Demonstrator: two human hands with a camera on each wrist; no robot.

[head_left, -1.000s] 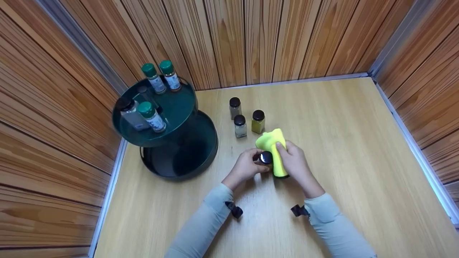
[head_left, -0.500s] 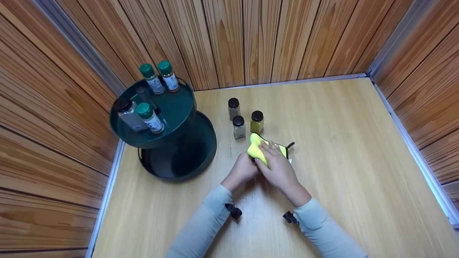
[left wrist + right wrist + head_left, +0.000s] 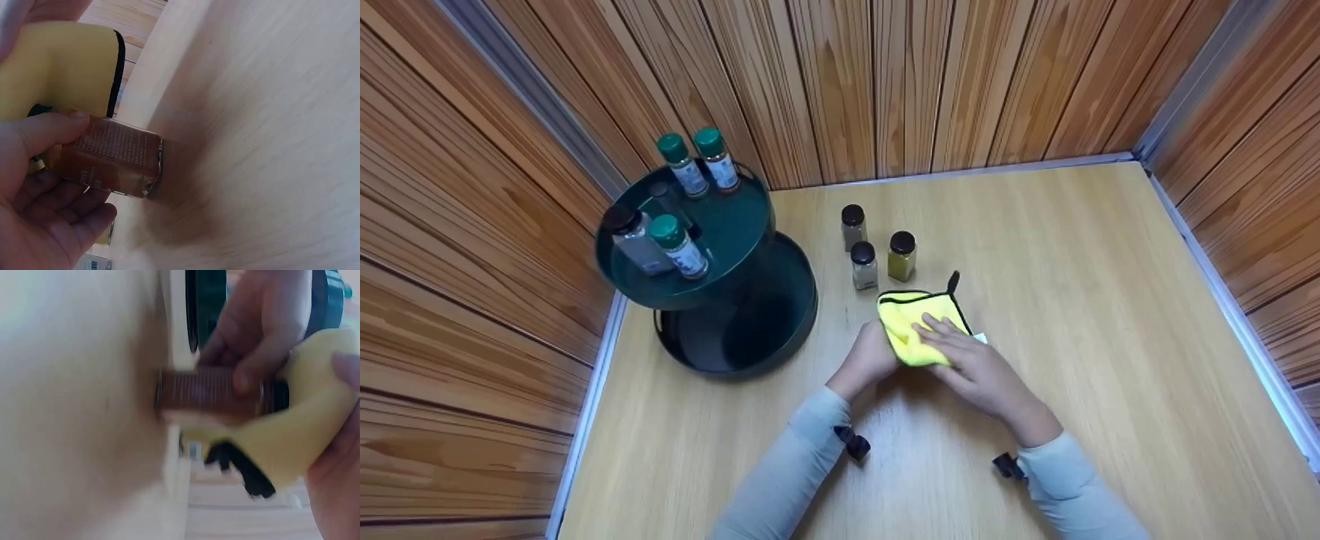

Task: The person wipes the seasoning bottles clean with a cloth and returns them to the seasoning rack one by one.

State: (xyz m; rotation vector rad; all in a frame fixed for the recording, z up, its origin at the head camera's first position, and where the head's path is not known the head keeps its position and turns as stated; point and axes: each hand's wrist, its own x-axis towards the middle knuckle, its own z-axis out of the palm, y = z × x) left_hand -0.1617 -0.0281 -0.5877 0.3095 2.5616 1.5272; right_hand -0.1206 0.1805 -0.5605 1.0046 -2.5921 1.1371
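Note:
My left hand grips a small square glass spice jar of reddish-brown contents, thumb on one side and fingers on the other. The jar hangs over the table in the left wrist view; the head view hides it under a yellow cloth with black edging and a black loop. In the right wrist view that cloth drapes over the jar's black cap. My right hand lies over the cloth with straight, spread fingers.
Three dark-capped spice jars stand on the table just beyond my hands. At the left, a dark green two-tier round rack bears several jars on top. Wood-panelled walls enclose the back and sides.
The right hand has shifted leftward with the cloth, then back right. The cloth has gone from bunched beside the jar to spread over its cap. The left hand stays on the jar.

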